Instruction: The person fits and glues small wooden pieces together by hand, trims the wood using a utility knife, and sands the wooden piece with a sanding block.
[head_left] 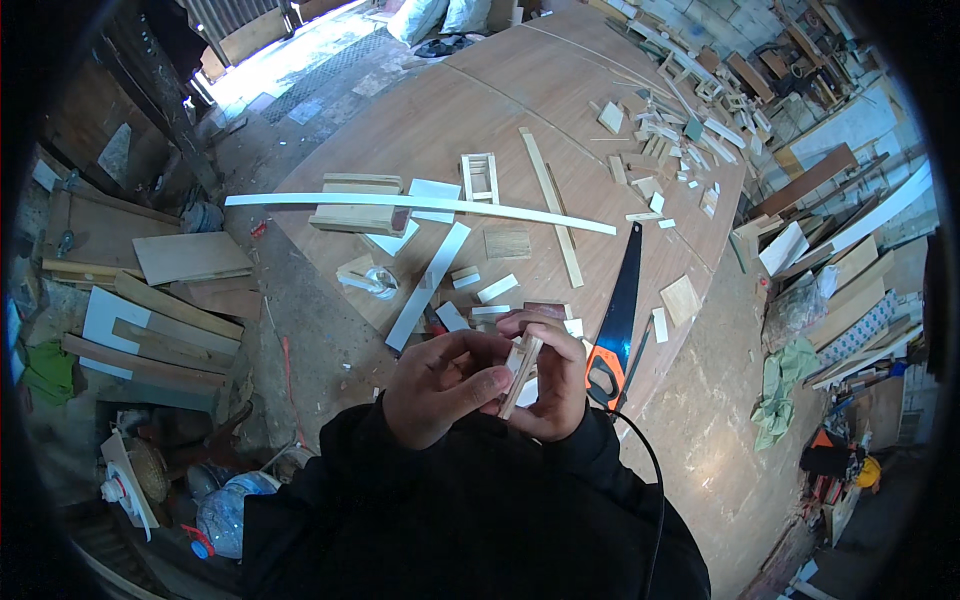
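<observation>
Close to my body, over the near edge of the table, both hands hold small wooden pieces (522,378) pressed together. My left hand (440,388) grips them from the left, its thumb lying along the face. From the right, the curled fingers of my right hand (556,385) close around the other side. Parts of the pieces are hidden by my fingers. Just right of my right hand lies a handsaw (622,300) with a dark blade and an orange and black handle. Small wood blocks (497,289) and a white strip (428,287) lie beyond my hands.
A long white strip (420,202) crosses the table (400,135) over a wooden box-like piece (355,187). Behind it stands a small wooden frame (479,178). Offcuts (660,140) are heaped at the far right. Boards (160,340) lean at left; a large plastic bottle (232,515) lies below.
</observation>
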